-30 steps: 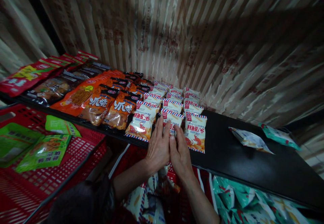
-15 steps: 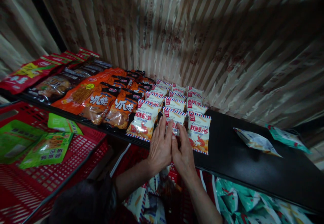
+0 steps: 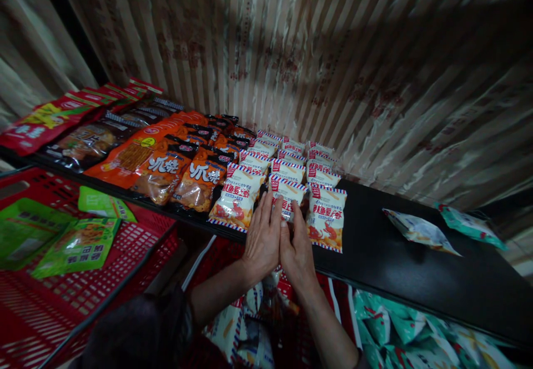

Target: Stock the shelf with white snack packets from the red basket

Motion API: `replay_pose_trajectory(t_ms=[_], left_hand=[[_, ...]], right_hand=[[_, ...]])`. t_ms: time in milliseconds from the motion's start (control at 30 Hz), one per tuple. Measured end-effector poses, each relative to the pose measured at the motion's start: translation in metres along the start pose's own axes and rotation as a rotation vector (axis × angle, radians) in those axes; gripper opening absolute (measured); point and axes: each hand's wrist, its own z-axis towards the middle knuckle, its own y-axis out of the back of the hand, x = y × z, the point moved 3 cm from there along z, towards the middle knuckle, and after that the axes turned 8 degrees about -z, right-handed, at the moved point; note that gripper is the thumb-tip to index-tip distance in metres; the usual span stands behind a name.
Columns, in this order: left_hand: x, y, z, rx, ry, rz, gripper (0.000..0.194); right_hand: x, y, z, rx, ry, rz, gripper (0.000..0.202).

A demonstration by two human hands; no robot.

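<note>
My left hand (image 3: 262,242) and my right hand (image 3: 297,253) lie side by side over the lower part of the front middle snack bag (image 3: 288,191), white with red lettering. Fingers on both are stretched out, and the thumbs come close together. The hands hide the bag's lower half; whether they press on it I cannot tell. A matching bag (image 3: 236,198) stands to the left, another front bag (image 3: 327,216) to the right. More of the same white bags (image 3: 287,170) line up in rows behind.
The black shelf (image 3: 366,247) carries orange snack bags (image 3: 200,177), red bags (image 3: 45,121), a loose white bag (image 3: 420,231) and a loose teal bag (image 3: 470,225). Below are a red basket (image 3: 137,258) with green packets (image 3: 83,247), and teal bags (image 3: 400,324). A striped, crumpled backing (image 3: 270,52) stands behind.
My right hand has drawn slightly left and back, its fingers now lower on the front middle bag. My left hand and the bags stay nearly the same.
</note>
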Motion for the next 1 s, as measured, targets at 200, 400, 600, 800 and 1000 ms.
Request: replay_pose_trajectory(t_ms=[200, 400, 600, 800, 1000], left_hand=[[0.000, -0.003, -0.003, -0.041, -0.040, 0.030, 0.062], [-0.005, -0.001, -0.005, -0.064, -0.068, 0.062, 0.058], [-0.010, 0.002, -0.007, -0.081, -0.063, 0.023, 0.058], [-0.015, 0.009, -0.009, -0.095, -0.086, 0.000, 0.058], [-0.020, 0.011, -0.017, -0.060, -0.101, -0.011, 0.058]], right_hand=[[-0.002, 0.000, -0.001, -0.015, 0.034, -0.020, 0.063], [-0.008, -0.001, -0.004, -0.056, 0.099, -0.063, 0.060], [-0.006, 0.005, -0.012, -0.109, 0.163, -0.116, 0.057], [0.001, 0.022, -0.033, -0.113, 0.178, -0.142, 0.052], [-0.004, 0.031, -0.045, -0.073, 0.156, -0.137, 0.050]])
